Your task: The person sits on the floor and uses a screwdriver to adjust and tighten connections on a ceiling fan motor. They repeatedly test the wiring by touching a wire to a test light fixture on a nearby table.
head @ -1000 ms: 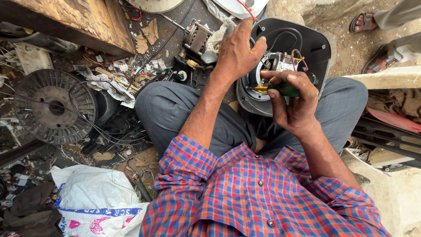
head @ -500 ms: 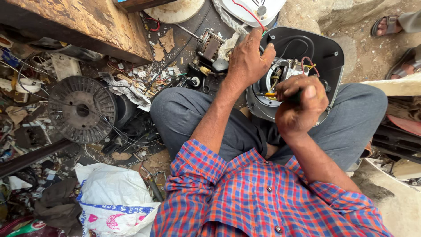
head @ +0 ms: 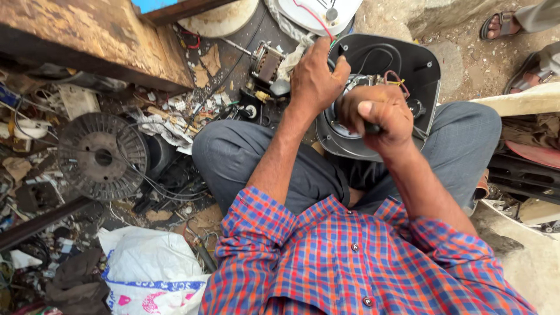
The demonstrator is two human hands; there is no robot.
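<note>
A black plastic appliance housing (head: pixel 408 64) rests on my lap, open side up, with a small motor and coloured wires (head: pixel 392 79) inside. My left hand (head: pixel 315 79) grips its left rim and steadies it. My right hand (head: pixel 376 116) is closed in a fist around a dark tool handle, held upright over the housing's inside. The tool's tip is hidden by the hand. My grey trousers (head: pixel 251 154) and checked shirt (head: pixel 350 256) fill the lower part of the view.
A loose small motor (head: pixel 267 61) lies on the ground beyond my knee. A round ribbed metal disc (head: pixel 102 156) sits left among scrap, wires and paper. A white sack (head: pixel 149 274) lies lower left, a rusty wooden slab (head: pixel 93 35) upper left. Another person's sandalled feet (head: pixel 501 26) are upper right.
My right hand has turned from a sideways grip, with a green handle showing, into an upright fist over the housing. The left hand stays on the rim. The camera view has shifted.
</note>
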